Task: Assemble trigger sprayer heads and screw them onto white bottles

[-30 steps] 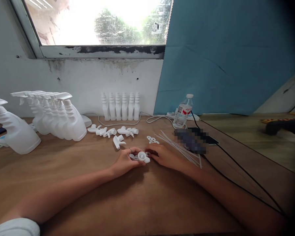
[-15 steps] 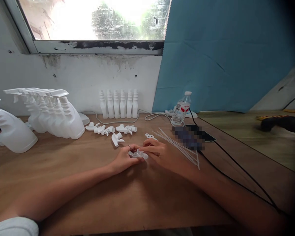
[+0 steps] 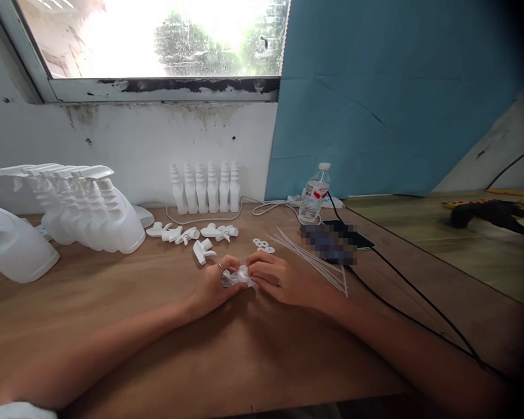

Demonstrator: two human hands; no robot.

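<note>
My left hand (image 3: 213,286), with a ring on one finger, is closed around a white trigger spray head (image 3: 232,278) low over the table. The head's round collar faces upward. From the other side, the bent fingers of my right hand (image 3: 274,278) grip the same spray head near the collar, partly hiding it. Just beyond my right hand lie several flat white washers (image 3: 262,244). More loose spray heads (image 3: 204,250) rest on the table past my left hand. Thin white dip tubes (image 3: 308,259) lie to the right of my right hand.
White spray bottles (image 3: 113,218) stand in a row at left, with small white bottles (image 3: 212,189) against the wall. A clear water bottle (image 3: 313,198), blurred-out dark object (image 3: 327,243) and black cables (image 3: 402,299) occupy the right. The brown table's (image 3: 262,372) front edge is near me.
My right fingers have moved from over the collar to its right side, now more bent. More of the washers shows. The whole view has shifted slightly.
</note>
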